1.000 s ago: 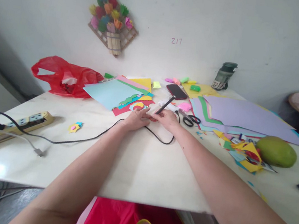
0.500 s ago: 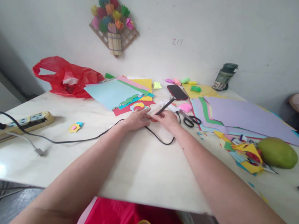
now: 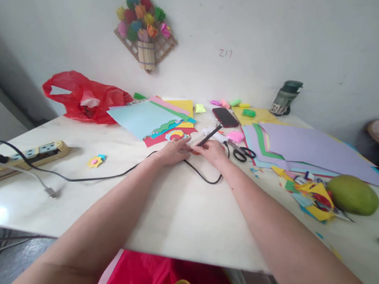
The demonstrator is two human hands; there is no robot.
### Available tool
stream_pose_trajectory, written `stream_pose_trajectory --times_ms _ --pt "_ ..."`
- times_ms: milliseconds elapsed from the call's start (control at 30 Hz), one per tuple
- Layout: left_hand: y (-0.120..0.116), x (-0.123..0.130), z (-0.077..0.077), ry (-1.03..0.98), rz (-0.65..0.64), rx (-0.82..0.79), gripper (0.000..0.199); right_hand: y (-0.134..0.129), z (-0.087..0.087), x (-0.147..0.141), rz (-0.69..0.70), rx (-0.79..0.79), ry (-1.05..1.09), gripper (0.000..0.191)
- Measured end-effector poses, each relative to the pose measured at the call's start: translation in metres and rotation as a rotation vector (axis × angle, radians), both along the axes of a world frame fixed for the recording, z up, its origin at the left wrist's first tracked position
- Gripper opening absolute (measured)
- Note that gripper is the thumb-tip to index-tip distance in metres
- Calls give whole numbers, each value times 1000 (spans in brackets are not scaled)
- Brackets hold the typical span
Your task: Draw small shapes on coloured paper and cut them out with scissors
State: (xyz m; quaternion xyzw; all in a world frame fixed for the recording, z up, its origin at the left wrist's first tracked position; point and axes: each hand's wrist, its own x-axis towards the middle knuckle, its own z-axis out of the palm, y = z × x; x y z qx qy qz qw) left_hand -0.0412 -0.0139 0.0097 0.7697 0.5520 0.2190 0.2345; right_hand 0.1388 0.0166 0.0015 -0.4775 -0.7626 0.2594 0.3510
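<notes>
My right hand [image 3: 213, 152] is closed around a dark pen-like stick [image 3: 210, 135], which leans up and to the right. Close to its left, my left hand [image 3: 174, 151] rests low over the table, fingers pointing toward the stick's lower end. What lies between the fingertips is small, reddish and mostly hidden. Just behind my left hand is a layered paper piece with a yellow and red round centre [image 3: 176, 135], beside red paper. A black cable [image 3: 201, 178] loops below both hands. Black-handled scissors [image 3: 244, 154] lie to the right of my right hand.
Coloured sheets lie left [image 3: 139, 118] and right [image 3: 316, 149]. Behind are a phone [image 3: 225, 117], clay packets and a bottle [image 3: 284, 99]. A green fruit [image 3: 352, 194] sits by paper scraps [image 3: 312, 198]; at left are a red bag [image 3: 106, 101], power strip [image 3: 43, 152] and small paper flower [image 3: 95, 161].
</notes>
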Motion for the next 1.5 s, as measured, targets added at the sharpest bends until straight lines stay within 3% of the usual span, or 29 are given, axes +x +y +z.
stream_pose_trajectory --times_ms 1500 --pt "-1 0 -2 -80 1 -24 80 -3 3 -1 -43 20 -95 20"
